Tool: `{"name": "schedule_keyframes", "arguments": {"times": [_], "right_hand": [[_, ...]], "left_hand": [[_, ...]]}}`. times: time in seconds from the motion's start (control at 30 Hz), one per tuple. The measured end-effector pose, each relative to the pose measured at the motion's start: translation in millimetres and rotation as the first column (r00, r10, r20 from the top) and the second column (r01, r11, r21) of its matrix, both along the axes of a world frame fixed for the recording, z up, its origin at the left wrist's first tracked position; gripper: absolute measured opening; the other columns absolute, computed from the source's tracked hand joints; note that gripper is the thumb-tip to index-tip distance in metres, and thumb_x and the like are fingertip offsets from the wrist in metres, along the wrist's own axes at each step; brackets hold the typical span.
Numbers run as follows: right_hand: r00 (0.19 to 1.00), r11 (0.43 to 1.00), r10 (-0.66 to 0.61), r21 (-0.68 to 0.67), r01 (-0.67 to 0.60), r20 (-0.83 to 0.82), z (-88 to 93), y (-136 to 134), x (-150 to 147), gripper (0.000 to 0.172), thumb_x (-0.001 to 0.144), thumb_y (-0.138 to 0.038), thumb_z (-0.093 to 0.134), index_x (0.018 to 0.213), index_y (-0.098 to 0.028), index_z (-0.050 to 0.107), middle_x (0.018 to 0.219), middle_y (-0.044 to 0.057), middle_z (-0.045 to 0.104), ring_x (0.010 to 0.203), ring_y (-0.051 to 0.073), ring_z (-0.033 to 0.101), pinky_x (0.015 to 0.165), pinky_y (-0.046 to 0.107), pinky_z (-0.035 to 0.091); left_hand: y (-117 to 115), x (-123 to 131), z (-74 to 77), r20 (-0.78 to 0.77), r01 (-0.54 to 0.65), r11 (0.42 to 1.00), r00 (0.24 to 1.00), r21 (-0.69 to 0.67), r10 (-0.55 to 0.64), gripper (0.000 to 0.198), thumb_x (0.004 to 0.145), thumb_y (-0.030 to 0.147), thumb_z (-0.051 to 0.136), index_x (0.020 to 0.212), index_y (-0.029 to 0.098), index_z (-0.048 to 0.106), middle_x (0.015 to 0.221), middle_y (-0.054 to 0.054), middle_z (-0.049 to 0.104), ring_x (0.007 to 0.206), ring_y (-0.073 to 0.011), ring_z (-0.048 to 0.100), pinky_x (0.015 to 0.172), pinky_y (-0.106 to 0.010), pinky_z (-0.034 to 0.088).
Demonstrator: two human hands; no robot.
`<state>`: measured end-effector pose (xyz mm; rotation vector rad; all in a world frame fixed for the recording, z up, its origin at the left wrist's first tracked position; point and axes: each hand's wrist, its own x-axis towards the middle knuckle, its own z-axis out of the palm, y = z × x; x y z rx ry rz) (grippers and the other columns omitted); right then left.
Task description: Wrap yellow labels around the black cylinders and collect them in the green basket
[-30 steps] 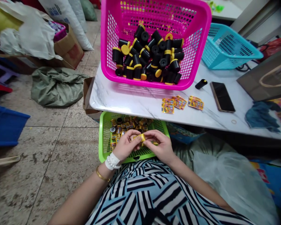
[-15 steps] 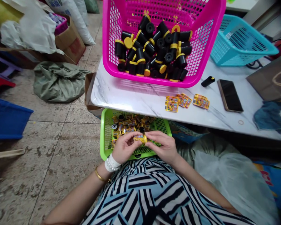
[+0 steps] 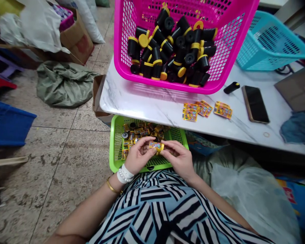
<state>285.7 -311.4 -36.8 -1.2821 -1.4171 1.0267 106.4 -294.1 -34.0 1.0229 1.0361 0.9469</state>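
Note:
My left hand (image 3: 138, 156) and my right hand (image 3: 179, 157) meet over a green basket (image 3: 115, 149) on my lap. Both pinch one small cylinder wrapped in a yellow printed label (image 3: 156, 145), fingers curled round it. The green basket holds several labelled cylinders (image 3: 138, 132) like it. On the white marble table (image 3: 147, 105) above, a pink basket (image 3: 122, 51) is full of several black cylinders with yellow caps (image 3: 170, 51). A few loose yellow labels (image 3: 190, 112) lie on the table in front of it.
A phone (image 3: 255, 103), a single black cylinder (image 3: 231, 87), a turquoise basket (image 3: 271, 42) and a blue cloth (image 3: 298, 130) sit on the table's right. On the tiled floor to the left are a green sack (image 3: 63, 81), a cardboard box (image 3: 77, 39) and a blue bin (image 3: 7, 123).
The view has drifted, shifting everything slightly right and up. My fingers have turned the labelled cylinder between them; both hands stay over the green basket.

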Motion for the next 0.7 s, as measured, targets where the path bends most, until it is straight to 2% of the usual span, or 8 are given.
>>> {"name": "schedule_keyframes", "arguments": {"times": [0.1, 0.23, 0.3, 0.37, 0.47, 0.53, 0.6, 0.7], "right_hand": [[0.984, 0.972, 0.090, 0.200, -0.120, 0.155, -2.5, 0, 2, 0.035, 0.083, -0.016, 0.070, 0.116, -0.027, 0.071, 0.106, 0.008, 0.072, 0.094, 0.019, 0.069, 0.082, 0.034, 0.059], [0.938, 0.856, 0.210, 0.412, -0.313, 0.275, -5.3, 3, 6, 0.047, 0.083, -0.009, 0.068, 0.127, -0.026, 0.064, 0.108, 0.010, 0.073, 0.096, 0.021, 0.069, 0.085, 0.038, 0.058], [0.934, 0.844, 0.198, 0.433, -0.316, 0.297, -6.3, 5, 6, 0.048, 0.083, -0.008, 0.067, 0.128, -0.024, 0.063, 0.108, 0.011, 0.072, 0.097, 0.021, 0.069, 0.084, 0.037, 0.059], [0.941, 0.867, 0.148, 0.419, -0.272, 0.304, -7.1, 6, 5, 0.045, 0.084, -0.009, 0.066, 0.127, -0.024, 0.064, 0.106, 0.011, 0.072, 0.096, 0.020, 0.069, 0.083, 0.035, 0.059], [0.952, 0.909, 0.062, 0.378, -0.179, 0.301, -8.3, 4, 3, 0.039, 0.084, -0.013, 0.067, 0.122, -0.024, 0.067, 0.104, 0.010, 0.071, 0.094, 0.019, 0.069, 0.082, 0.033, 0.059], [0.953, 0.913, 0.059, 0.371, -0.171, 0.296, -8.7, 2, 3, 0.038, 0.084, -0.014, 0.068, 0.121, -0.024, 0.068, 0.103, 0.010, 0.071, 0.093, 0.019, 0.069, 0.082, 0.033, 0.059], [0.951, 0.896, 0.105, 0.388, -0.218, 0.292, -7.9, 1, 4, 0.039, 0.085, -0.014, 0.068, 0.122, -0.024, 0.067, 0.104, 0.011, 0.071, 0.093, 0.019, 0.069, 0.081, 0.033, 0.060], [0.933, 0.853, 0.201, 0.415, -0.317, 0.298, -4.0, 1, 6, 0.043, 0.085, -0.013, 0.067, 0.126, -0.024, 0.064, 0.105, 0.011, 0.072, 0.093, 0.020, 0.069, 0.080, 0.036, 0.060]], "left_hand": [[0, -3, -0.9, -0.075, 0.017, 0.998, 0.997, -0.068, -0.023, 0.032, 0.082, 0.041, 0.068, 0.098, 0.014, 0.066, 0.080, -0.002, 0.064, 0.062, -0.0107, 0.057, 0.058, -0.022, 0.049], [-1, -5, -6.0, -0.025, 0.092, 0.967, 0.995, -0.238, -0.101, 0.038, 0.080, 0.050, 0.068, 0.084, 0.012, 0.066, 0.072, 0.000, 0.058, 0.054, -0.0074, 0.051, 0.050, -0.019, 0.043], [-3, -4, -7.4, 0.102, 0.126, 0.936, 0.990, -0.329, -0.098, 0.041, 0.079, 0.052, 0.068, 0.090, 0.012, 0.063, 0.068, 0.001, 0.058, 0.052, -0.0072, 0.050, 0.049, -0.019, 0.042], [-6, -1, -7.0, 0.179, 0.149, 0.921, 0.980, -0.360, -0.089, 0.045, 0.081, 0.053, 0.066, 0.102, 0.013, 0.060, 0.063, 0.002, 0.057, 0.050, -0.0083, 0.051, 0.049, -0.019, 0.042], [-10, 0, -4.9, 0.060, 0.047, 0.968, 0.998, -0.246, -0.033, 0.049, 0.079, 0.049, 0.070, 0.111, 0.015, 0.056, 0.067, 0.002, 0.058, 0.051, -0.0083, 0.052, 0.050, -0.020, 0.042], [-11, -1, -4.2, -0.078, -0.025, 0.992, 0.997, -0.121, 0.015, 0.043, 0.079, 0.048, 0.071, 0.104, 0.015, 0.058, 0.066, 0.004, 0.056, 0.050, -0.0069, 0.048, 0.047, -0.018, 0.038], [-10, -5, -5.0, -0.157, 0.003, 0.997, 0.987, -0.081, -0.016, 0.041, 0.081, 0.053, 0.066, 0.095, 0.015, 0.061, 0.058, 0.005, 0.053, 0.046, -0.0064, 0.044, 0.043, -0.017, 0.032], [-6, -10, -9.2, -0.108, 0.152, 0.956, 0.977, -0.252, -0.184, 0.051, 0.080, 0.065, 0.058, 0.077, 0.015, 0.060, 0.048, 0.004, 0.051, 0.035, -0.0051, 0.035, 0.035, -0.018, 0.022]]}}
